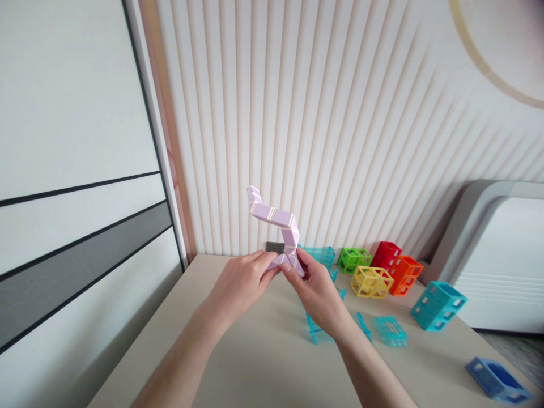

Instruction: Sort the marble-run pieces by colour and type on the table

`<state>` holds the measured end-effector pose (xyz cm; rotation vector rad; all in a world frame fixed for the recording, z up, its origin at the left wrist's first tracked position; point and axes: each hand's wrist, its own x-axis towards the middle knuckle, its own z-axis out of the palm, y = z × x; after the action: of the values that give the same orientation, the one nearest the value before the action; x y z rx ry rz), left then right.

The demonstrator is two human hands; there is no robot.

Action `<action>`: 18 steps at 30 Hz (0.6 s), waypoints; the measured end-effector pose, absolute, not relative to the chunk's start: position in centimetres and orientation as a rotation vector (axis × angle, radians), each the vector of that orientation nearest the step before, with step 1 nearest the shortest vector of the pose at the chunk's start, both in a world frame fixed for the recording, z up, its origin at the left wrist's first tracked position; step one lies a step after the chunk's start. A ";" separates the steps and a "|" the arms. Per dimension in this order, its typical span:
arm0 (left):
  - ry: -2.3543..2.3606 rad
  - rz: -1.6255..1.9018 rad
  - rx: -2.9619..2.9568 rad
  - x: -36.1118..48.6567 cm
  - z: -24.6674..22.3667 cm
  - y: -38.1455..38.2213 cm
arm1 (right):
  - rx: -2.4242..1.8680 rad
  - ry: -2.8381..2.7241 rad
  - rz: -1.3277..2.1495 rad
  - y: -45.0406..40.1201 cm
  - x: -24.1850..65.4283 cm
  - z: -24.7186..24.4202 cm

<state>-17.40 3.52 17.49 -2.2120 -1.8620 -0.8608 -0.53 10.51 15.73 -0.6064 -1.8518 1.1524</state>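
Note:
A lilac snake puzzle (280,217) with pale edges is held up over the table. Its chain of wedge segments bends upward and leans left, its far end raised in front of the ribbed wall. My left hand (242,283) is closed on the lower left of the puzzle, fingertips pinching the segments. On the other side, my right hand (317,286) grips the lower right end, thumb on the near face. Parts of the bottom segments are hidden by my fingers.
On the table (255,351), right of my hands, stand green (355,260), yellow (372,281), red (386,255), orange (406,274) and teal (439,305) open-frame blocks. A blue frame (497,379) lies near the right edge. Translucent teal pieces (390,331) lie around my right arm.

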 end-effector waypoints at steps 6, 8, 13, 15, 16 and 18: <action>-1.828 -1.063 -2.290 -17.2 17.3 3.5 | -0.677 -1.856 1.067 10.5 -0.4 15.7; -1.826 -1.174 -2.334 -17.2 17.5 3.5 | -0.686 -1.850 1.040 10.4 -0.4 15.9; -1.927 -1.336 -2.420 -17.1 17.8 3.4 | -0.668 -1.863 0.986 10.5 -0.2 16.0; -1.972 -1.338 -2.435 -17.0 17.9 3.5 | -0.689 -1.878 0.964 10.6 -0.1 16.0; -1.986 -1.342 -2.442 -17.0 17.9 3.5 | -0.705 -1.886 0.960 10.7 -0.1 16.0; -2.000 -1.334 -2.459 -17.0 17.7 3.6 | -0.731 -1.896 0.965 10.7 0.0 16.0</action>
<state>-17.03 3.58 17.74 -2.4591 -1.9996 -1.3340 -0.01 10.68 16.05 -0.7310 -1.8964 0.9646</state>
